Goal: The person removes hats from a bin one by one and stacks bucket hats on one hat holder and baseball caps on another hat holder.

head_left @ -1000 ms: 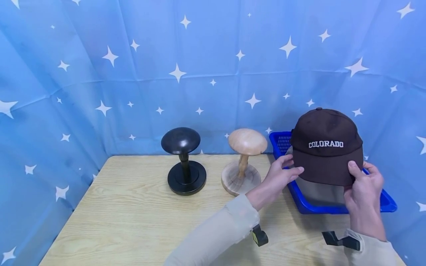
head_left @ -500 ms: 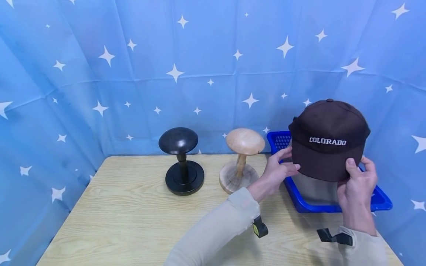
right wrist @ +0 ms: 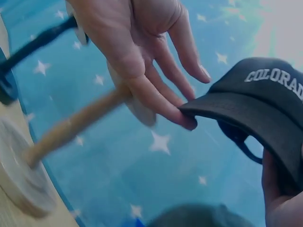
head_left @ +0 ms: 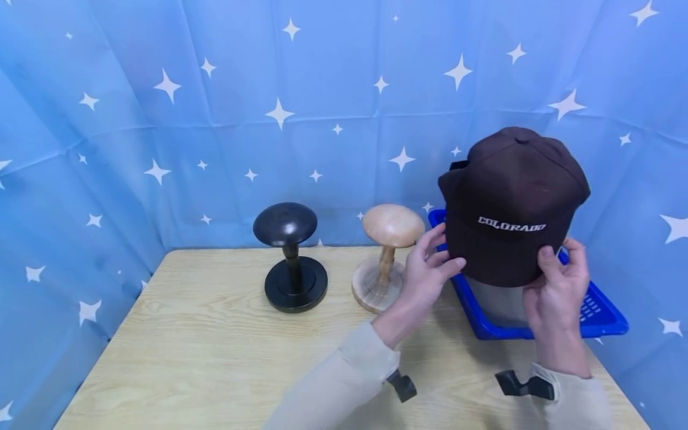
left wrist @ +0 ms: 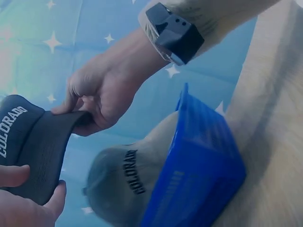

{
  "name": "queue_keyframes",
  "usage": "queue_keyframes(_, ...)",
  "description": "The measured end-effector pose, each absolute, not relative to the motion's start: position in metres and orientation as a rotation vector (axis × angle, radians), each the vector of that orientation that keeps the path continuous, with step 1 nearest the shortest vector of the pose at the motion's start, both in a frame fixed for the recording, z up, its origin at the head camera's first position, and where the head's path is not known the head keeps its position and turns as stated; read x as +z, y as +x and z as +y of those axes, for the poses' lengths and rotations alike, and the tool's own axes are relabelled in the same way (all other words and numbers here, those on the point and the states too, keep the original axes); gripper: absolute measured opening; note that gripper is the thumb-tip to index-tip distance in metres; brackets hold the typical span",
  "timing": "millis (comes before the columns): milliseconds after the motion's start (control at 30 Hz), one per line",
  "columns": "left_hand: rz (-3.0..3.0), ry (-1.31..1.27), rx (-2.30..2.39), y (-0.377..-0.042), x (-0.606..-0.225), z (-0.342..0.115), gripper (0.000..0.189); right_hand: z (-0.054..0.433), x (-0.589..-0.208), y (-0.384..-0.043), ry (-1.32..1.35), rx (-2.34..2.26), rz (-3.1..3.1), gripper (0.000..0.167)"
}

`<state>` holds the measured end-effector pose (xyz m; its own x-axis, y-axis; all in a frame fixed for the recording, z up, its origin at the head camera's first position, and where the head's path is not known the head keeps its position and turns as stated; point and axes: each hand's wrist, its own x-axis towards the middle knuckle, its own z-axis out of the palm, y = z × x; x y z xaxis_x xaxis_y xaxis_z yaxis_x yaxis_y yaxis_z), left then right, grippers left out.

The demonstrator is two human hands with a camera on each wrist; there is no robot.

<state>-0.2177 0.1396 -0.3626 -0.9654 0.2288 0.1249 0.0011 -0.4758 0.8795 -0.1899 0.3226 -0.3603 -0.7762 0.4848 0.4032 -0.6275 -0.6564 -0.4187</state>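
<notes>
A dark brown baseball cap (head_left: pixel 516 179) with white COLORADO lettering hangs above the basket, crown up and brim toward me. My left hand (head_left: pixel 421 272) holds the brim at its left corner, thumb in front. At the opposite corner, my right hand (head_left: pixel 559 292) pinches the brim with the thumb on top. The right wrist view shows the cap's strap (right wrist: pixel 248 149) below the crown. Beneath it, a grey-beige cap (left wrist: pixel 113 175), also lettered COLORADO, lies in a blue plastic basket (head_left: pixel 500 331); the head view shows only part of that cap.
Left of the basket stands a light wooden hat stand (head_left: pixel 394 226) with a round base, close to my left hand. A black hat stand (head_left: pixel 285 224) is farther left. Both rest on the wooden table (head_left: pixel 204 352), before a blue star-patterned curtain (head_left: pixel 344 71).
The brown cap has risen and shifted left, its crown tipping so more of the top shows. Both hands have moved with it, and more of the basket's right side is uncovered.
</notes>
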Motion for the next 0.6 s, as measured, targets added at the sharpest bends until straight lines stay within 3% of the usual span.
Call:
queue_keyframes(333, 1.468, 0.381, 2.726, -0.212, -0.375, 0.061, 0.063, 0.265, -0.369, -0.200, 0.563, 2.599, -0.886, 0.016)
queue_keyframes(600, 1.554, 0.271, 2.714, -0.217, -0.395, 0.014, 0.061, 0.224, -0.392, -0.214, 0.409, 2.609, -1.111, 0.015)
